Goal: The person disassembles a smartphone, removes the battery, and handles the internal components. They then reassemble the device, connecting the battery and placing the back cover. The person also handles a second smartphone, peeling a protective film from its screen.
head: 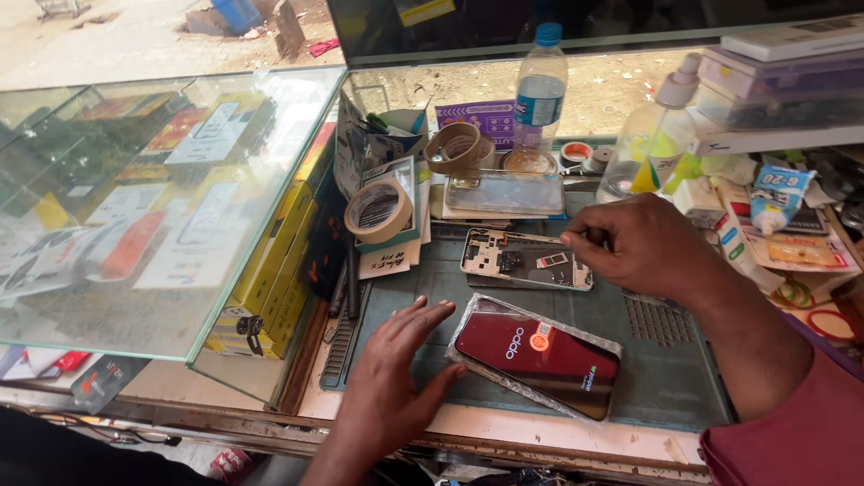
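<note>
My left hand lies flat on the grey work mat, fingers apart, its fingertips touching the left edge of a dark red phone back cover in clear plastic wrap. My right hand hovers at the right end of an opened phone frame with its inner parts showing. Its fingers are pinched together near that end, and I cannot tell whether a small thing is between them.
A glass display case with phone boxes stands at left. Tape rolls, a plastic water bottle, a spray bottle, a glue tube and a clear phone case crowd the back. Red rubber bands lie at right.
</note>
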